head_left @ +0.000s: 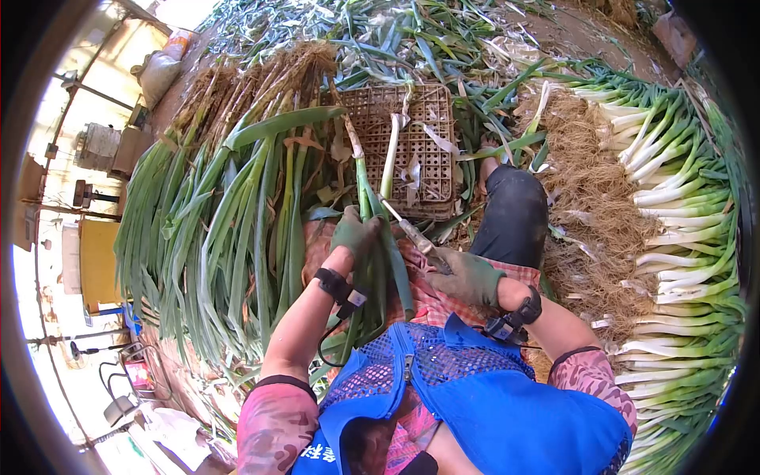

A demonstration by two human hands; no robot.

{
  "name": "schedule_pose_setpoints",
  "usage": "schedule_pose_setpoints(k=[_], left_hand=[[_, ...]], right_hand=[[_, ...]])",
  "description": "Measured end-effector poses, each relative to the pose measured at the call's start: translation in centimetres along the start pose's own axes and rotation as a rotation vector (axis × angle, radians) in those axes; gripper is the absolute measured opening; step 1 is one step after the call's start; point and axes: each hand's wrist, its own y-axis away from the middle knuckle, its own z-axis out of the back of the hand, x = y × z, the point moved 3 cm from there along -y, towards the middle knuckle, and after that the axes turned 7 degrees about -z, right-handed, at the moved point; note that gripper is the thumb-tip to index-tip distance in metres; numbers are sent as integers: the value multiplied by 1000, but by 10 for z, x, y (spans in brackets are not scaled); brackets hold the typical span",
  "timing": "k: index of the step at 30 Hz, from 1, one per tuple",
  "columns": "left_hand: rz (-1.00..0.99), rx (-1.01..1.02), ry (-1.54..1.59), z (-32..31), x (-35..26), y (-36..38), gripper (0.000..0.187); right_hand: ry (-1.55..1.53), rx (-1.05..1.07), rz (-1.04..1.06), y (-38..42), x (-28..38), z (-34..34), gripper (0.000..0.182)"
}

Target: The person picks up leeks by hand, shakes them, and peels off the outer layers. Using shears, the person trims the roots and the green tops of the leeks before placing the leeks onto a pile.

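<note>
Leek extends along the left edge of the crate, gripped in the left hand's curled fingers on the crate's near side, where the right hand closes around a slim tool, with a leafy pile left of the crate.

A produce-sorting shed, with leek-like stalks heaped across its earthen floor.

Looks forward and steeply down from head height, through a wide lens with a round, dark edge. Takes in the blue vest very close at the bottom, the left hand and right hand near the centre, and the crate slightly farther ahead.
</note>
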Motion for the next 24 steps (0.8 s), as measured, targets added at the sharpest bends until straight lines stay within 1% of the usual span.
schedule_pose_setpoints(k=[1, 3, 4, 5, 6, 7, 8, 9, 11, 12, 13, 14, 15, 16, 17, 19, 20, 22, 24], left_hand=[[1, -20, -87, 5, -19, 12, 54], [8, -10, -241, 12, -36, 23, 56], [15, -5, -315, 12, -39, 27, 57], [-9, -18, -388, 10, -40, 30, 71], [3, 13, -424, 9, -44, 33, 72], [14, 45, -459, 8, -52, 35, 74], [25, 78, -495, 6, -56, 37, 76], [-4, 74, -517, 3, -54, 38, 80], [-18, 76, -514, 1, -50, 39, 80], [-24, 80, -512, 0, -46, 41, 79], [-58, 42, -512, 0, -44, 43, 76], [-38, 82, -513, -2, -41, 44, 75], [-18, 122, -512, -2, -45, 45, 74], [1, 162, -512, -3, -47, 47, 72], [-44, 135, -510, -9, -46, 51, 68], [-47, 210, -539, -12, -54, 57, 70], [-47, 248, -555, -13, -57, 60, 71], [-51, 234, -561, -14, -53, 63, 69], [-51, 243, -553, -10, -53, 62, 69]], right_hand=[[30, 9, -1, -3, 1, -2, 54], [91, 32, -3, -13, 1, -8, 55], [131, -5, -5, -16, 2, -10, 54], [171, -41, -10, -18, 3, -13, 53], [211, -77, -15, -21, 6, -16, 52], [240, -74, -91, -25, 14, -14, 55], [259, -71, -106, -33, 15, -14, 55], [279, -69, -118, -43, 15, -13, 55], [289, -75, -147, -56, 9, -17, 56], [283, -69, -130, -57, 8, -19, 56], [280, -63, -114, -56, 6, -21, 56], [277, -59, -100, -57, 5, -21, 57], [287, -13, -161, -56, 13, -16, 56], [308, -32, -169, -64, 15, -15, 56], [329, -53, -176, -78, 15, -13, 56], [326, -76, -195, -111, 18, -9, 53], [319, -54, -231, -129, 21, -4, 51], [345, -113, -289, -177, 11, 2, 50], [342, -117, -265, -190, 21, 13, 51]])
